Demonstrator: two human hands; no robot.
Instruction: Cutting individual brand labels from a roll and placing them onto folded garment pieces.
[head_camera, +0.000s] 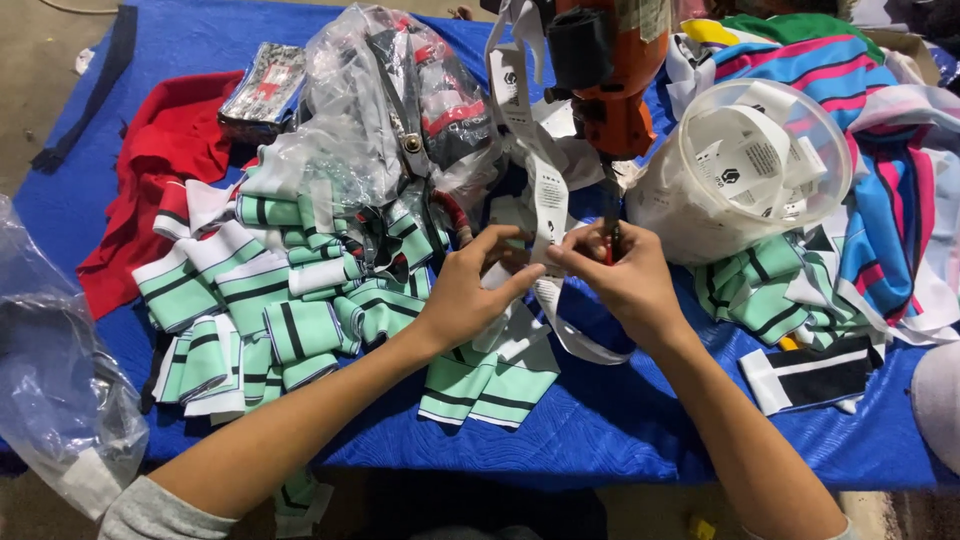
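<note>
A white label strip is pinched by the left hand and the right hand, each grip closed on it. Its long axis runs nearly upright, from the orange machine down towards the blue tabletop, just left of the clear tub.

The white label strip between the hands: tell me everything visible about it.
The white label strip is a long, flat, limp ribbon with small dark printed marks. It hangs from near the orange machine, passes between the left hand and right hand, which pinch it, then loops onto the blue table cover.
</note>
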